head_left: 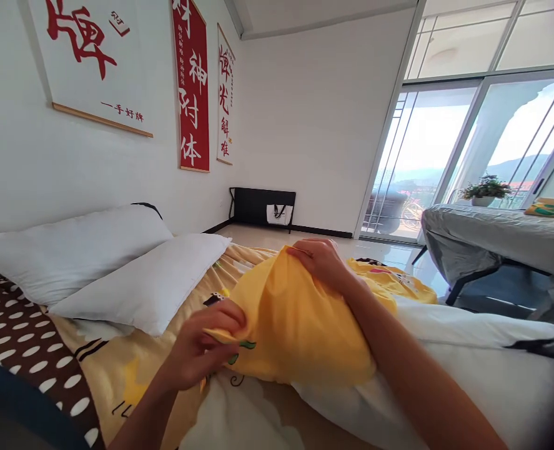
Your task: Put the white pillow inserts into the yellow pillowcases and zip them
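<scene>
My left hand point(206, 344) is closed on the near left edge of a yellow pillowcase point(300, 325), pinching it beside a small green print. At the top of this cloth, my right hand point(321, 262) grips another part of the edge, so the fabric stands up in folds between both hands. The lower part of the pillowcase drapes over the bed and white bedding point(468, 350) at the right. Two white pillows, a front one point(150, 281) and a rear one point(80, 247), lie left of my hands. What is inside the pillowcase is hidden.
Beneath everything spreads a patterned yellow-and-brown bed sheet point(131, 375). More yellow printed cloth point(393, 281) lies beyond my right arm. A covered table point(492, 231) bearing a potted plant point(485, 189) stands at right. A black folded frame point(253, 205) leans against the far wall.
</scene>
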A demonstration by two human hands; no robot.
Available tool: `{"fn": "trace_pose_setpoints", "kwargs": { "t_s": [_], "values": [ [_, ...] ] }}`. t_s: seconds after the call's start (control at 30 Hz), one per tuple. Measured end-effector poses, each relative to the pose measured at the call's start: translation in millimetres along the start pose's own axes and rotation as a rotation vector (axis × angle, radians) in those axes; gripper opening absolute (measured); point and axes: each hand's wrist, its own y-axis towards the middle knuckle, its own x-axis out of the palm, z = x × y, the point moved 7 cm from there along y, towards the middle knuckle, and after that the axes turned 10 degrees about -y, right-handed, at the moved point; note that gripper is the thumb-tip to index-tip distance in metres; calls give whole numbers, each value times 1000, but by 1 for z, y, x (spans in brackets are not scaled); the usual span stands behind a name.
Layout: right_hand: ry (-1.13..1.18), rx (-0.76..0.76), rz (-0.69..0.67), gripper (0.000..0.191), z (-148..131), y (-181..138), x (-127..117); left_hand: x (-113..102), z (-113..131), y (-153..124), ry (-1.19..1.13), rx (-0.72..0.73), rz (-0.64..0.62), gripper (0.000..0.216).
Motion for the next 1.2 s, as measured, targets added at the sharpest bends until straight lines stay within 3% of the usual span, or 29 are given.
{"fn": "trace_pose_setpoints", "kwargs": {
  "t_s": [0.07, 0.1, 0.13, 0.23, 0.27, 0.33, 0.4, 0.5, 0.57, 0.63, 0.73, 0.8, 0.9, 1.0, 1.1, 1.2],
  "values": [
    [-7, 4, -11, 48, 8, -5, 2, 27, -4, -12, 13, -197, -339, 19],
    [9, 24, -3, 47, 12, -8, 1, 33, -1, -12, 11, -208, -415, 20],
    [30, 47, 6, 47, 15, -12, -1, 33, 6, -7, 10, -140, -399, 21],
    [87, 96, 2, 43, 19, -21, -5, 18, 32, 24, 118, 265, -76, 26],
    [98, 112, 12, 43, 20, -22, -7, 20, 35, 32, 202, 354, -25, 29],
    [99, 147, 64, 43, 24, -23, -11, 39, 28, 47, 385, 419, -100, 40],
    [72, 140, 95, 43, 25, -23, -15, 57, 15, 55, 487, 457, -177, 29],
    [-59, 85, 185, 32, 13, -29, -27, 61, 3, 62, 477, 513, -77, 16],
    [-169, 78, 326, 24, -8, -45, -40, 54, -5, 68, 354, 450, -11, 15],
    [-237, 27, 381, 23, -41, -63, -43, 47, -14, 78, 161, 319, -9, 16],
    [-276, -78, 305, 19, -84, -85, -20, 42, -24, 88, -95, 125, -100, 21],
    [-271, -128, 338, 18, -95, -92, -5, 37, -26, 92, -224, 40, -145, 25],
    [-164, -256, 395, 26, -90, -95, 10, 24, -25, 96, -370, -44, -173, 29],
    [-62, -302, 366, 31, -71, -92, 10, 15, -19, 99, -403, -107, -262, 29],
    [0, -332, 234, 30, -63, -89, 5, 18, -19, 103, -395, -197, -432, 30],
    [158, -295, 91, 27, -63, -89, -2, 36, -25, 107, -381, -267, -576, 39]
  ]
}}
